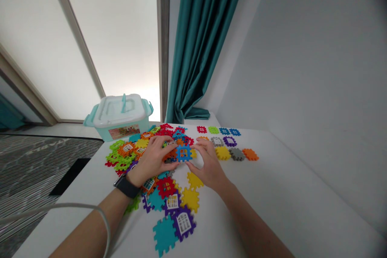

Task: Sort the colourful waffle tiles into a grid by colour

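Curled left hand (151,159) on the tile pile (125,153), right hand (208,169) narrow at a blue tile (184,153), storage box (121,115) behind

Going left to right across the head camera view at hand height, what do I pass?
Black wristwatch, left hand, blue window tile, right hand, gray tile, orange tile, white wall.

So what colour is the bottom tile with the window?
The tile is purple with a white window; it shows best in the head view.
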Demonstrator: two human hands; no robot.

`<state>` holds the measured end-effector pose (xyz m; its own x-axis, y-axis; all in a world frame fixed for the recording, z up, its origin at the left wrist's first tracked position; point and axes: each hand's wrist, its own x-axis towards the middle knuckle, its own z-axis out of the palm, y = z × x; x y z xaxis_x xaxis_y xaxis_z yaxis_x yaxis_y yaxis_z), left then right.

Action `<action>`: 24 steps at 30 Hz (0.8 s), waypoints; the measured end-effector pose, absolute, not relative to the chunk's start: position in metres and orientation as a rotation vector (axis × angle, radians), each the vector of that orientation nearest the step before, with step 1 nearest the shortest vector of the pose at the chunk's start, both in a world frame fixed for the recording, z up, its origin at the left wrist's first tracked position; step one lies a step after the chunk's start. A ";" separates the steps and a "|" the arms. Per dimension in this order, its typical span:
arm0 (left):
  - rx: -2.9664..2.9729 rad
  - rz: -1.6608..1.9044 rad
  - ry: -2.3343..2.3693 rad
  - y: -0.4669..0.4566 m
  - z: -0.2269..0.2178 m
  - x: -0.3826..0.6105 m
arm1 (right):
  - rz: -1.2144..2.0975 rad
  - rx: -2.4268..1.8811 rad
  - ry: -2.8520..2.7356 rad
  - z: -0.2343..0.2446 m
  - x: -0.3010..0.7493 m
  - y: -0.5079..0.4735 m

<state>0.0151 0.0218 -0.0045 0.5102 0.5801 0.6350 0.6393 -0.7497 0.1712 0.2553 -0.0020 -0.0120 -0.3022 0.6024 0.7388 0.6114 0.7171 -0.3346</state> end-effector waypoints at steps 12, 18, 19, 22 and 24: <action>-2.613 -1.048 -1.038 0.021 -0.002 0.015 | -0.035 -0.889 -2.055 -0.012 0.254 -0.002; -2.621 -1.075 -1.035 0.019 -0.002 0.018 | -0.058 -0.878 -2.051 -0.013 0.249 -0.006; -2.622 -1.082 -1.037 0.019 -0.002 0.018 | -0.063 -0.888 -2.042 -0.013 0.248 -0.007; -2.628 -1.093 -1.051 0.019 -0.003 0.019 | -0.067 -0.922 -2.026 -0.015 0.247 -0.008; -2.635 -1.091 -1.055 0.020 -0.003 0.020 | -0.077 -0.939 -2.020 -0.016 0.247 -0.009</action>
